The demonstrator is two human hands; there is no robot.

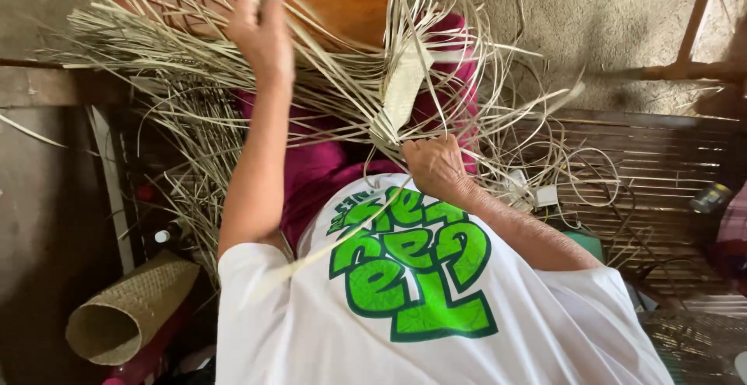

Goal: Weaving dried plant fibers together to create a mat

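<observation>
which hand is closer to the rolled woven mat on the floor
Left. The left hand is raised high, gripping loose strips, above the rolled woven mat at lower left. The right hand holds the woven strip, farther to the right.

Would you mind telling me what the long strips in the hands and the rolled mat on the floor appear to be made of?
The strips look like dried plant leaf or reed: pale straw colour, matt, thin, flat and bending freely. The left hand lifts a bundle; the right hand grips near the woven part. The rolled mat seems plaited from similar fibre, tan, with a fine chequered weave.
</observation>
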